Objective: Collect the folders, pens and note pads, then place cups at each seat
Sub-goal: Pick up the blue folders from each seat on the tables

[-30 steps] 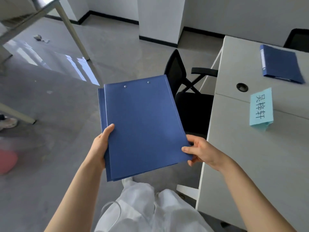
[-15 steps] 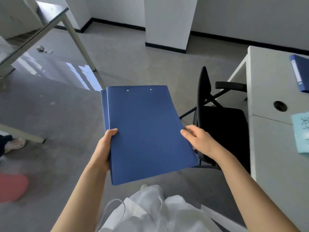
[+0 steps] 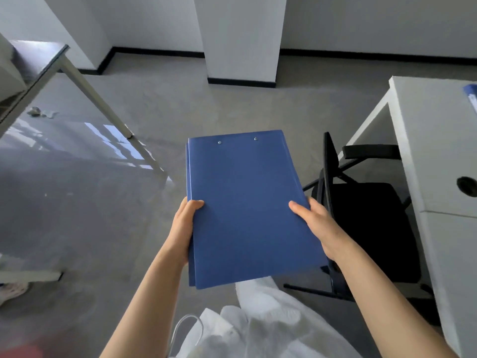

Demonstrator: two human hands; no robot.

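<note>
Folders: a stack of flat blue plastic folders (image 3: 247, 208), two rivets near the far edge, held in the air above the grey floor, in front of the person's white clothing.
Head view, long axis: the stack runs away from the body, near short edge low, far edge tilted slightly up.
Left hand (image 3: 183, 229): grips the left long edge; thumb lies on the top cover, fingers hidden beneath, so I cannot tell how they lie.
Right hand (image 3: 318, 228): grips the right long edge, thumb on top, fingers curled under the stack.
Stack edges: slightly stepped on the left, likely two or more folders.
Remaining folder: a blue folder corner (image 3: 471, 95) on the white desk (image 3: 438, 140) at the far right, well apart from both hands; the right hand is nearer.
Black office chair (image 3: 361, 215): stands between the held stack and the desk.
Judgement: collecting goes on; reaching that folder means freeing the right hand while the left carries the stack.
</note>
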